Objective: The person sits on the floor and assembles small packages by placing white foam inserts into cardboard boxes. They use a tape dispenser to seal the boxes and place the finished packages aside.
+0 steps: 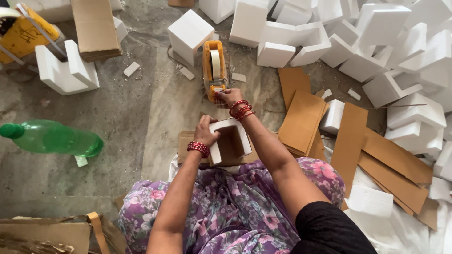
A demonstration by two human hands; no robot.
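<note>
Left hand (pixel 205 133) grips white foam box (pixel 230 141); right hand (pixel 229 96) pinches tape at orange dispenser (pixel 214 69).

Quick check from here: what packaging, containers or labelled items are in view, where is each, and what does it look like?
Foam piece: white, held by left hand, at the lap.
Tape dispenser: yellow-orange, ahead; right hand touches it.
Bottle: green plastic, lying at left.
Cardboard sheets: brown, flat, at right.
Foam blocks: white, piled upper right.
Yellow container: top-left corner, marked.

Purple floral garment (pixel 235 207), red bangles (pixel 241 110) on both wrists.
</note>
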